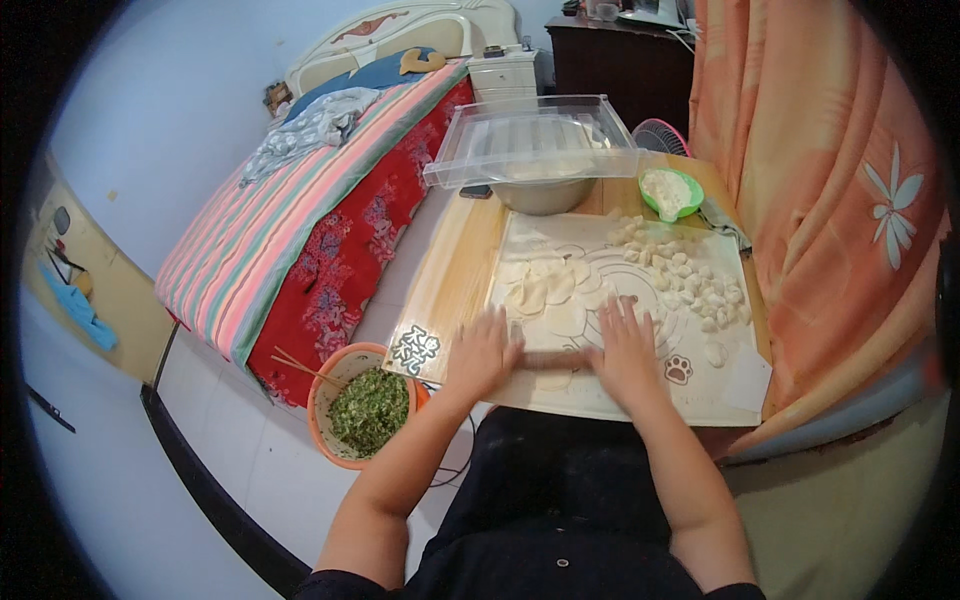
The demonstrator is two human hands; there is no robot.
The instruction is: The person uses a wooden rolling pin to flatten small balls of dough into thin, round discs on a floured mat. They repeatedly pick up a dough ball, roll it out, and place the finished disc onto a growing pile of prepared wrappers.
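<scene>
Both hands lie flat over the rolling pin: the left hand (484, 352) across its left end, the right hand (624, 345) across its right, fingers stretched forward and slightly blurred, clenching nothing. The pin (553, 358) is a smooth brown rod, lying crosswise near the middle of the mat's near edge, with pale dough just about it; how much is pressed beneath I can't tell from here.

The step in hand looks to me like rolling dough thin. The next move calls for even pressure from both palms — too much on one side and the round would likely come out lopsided.

Beyond the left hand, toward the far left of the mat (700, 402), finished-looking rounds (545, 284) overlap, thin, floppy and matt. Along its right side sit plump little lumps (690, 285), many of them dusted and crowded together. A stiff white scraper (750, 379) lies at the near right corner.

Further out, the wooden surface (452, 275) shows its pale grain along the left. At its far edge a rounded metal bowl (545, 199) sits under a clear, ribbed plastic tub (530, 150); near the far right corner, a green bowl (694, 203) holds white powder, probably flour. Below the near left corner — off the surface — an orange basin (313, 415) carries moist, coarsely chopped green filling (370, 410), chopsticks (305, 367) leaning over its rim.
</scene>
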